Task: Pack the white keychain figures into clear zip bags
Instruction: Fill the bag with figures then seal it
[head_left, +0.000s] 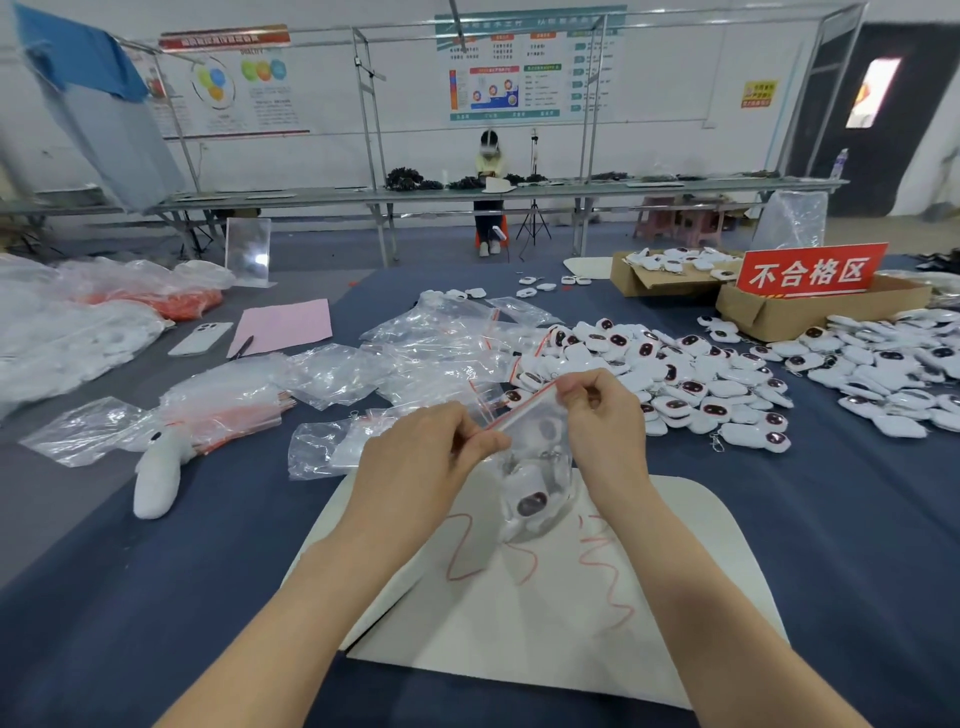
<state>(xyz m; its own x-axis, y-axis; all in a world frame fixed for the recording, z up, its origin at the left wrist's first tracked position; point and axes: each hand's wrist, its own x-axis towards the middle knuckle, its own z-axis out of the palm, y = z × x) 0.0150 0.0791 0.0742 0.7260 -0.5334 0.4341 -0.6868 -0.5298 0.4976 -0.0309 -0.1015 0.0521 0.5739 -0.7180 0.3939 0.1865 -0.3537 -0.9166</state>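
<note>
A white rounded mat (519, 649) scrawled with red lines lies on the dark blue tablecloth (130, 623), with a long white plush toy (156, 478) to its left. Farther back, a white smartphone (200, 339) lies face down beside a pink paper sheet (283, 325), a black pen (241, 348) at the sheet's near corner. On the right, a red sign with white characters (810, 270) stands at a brown cardboard box (769, 312).

zip bag (537, 457): clear, red-strip, hanging | figure (530, 501): white, inside | loose figures (701, 374): heaped right
</note>
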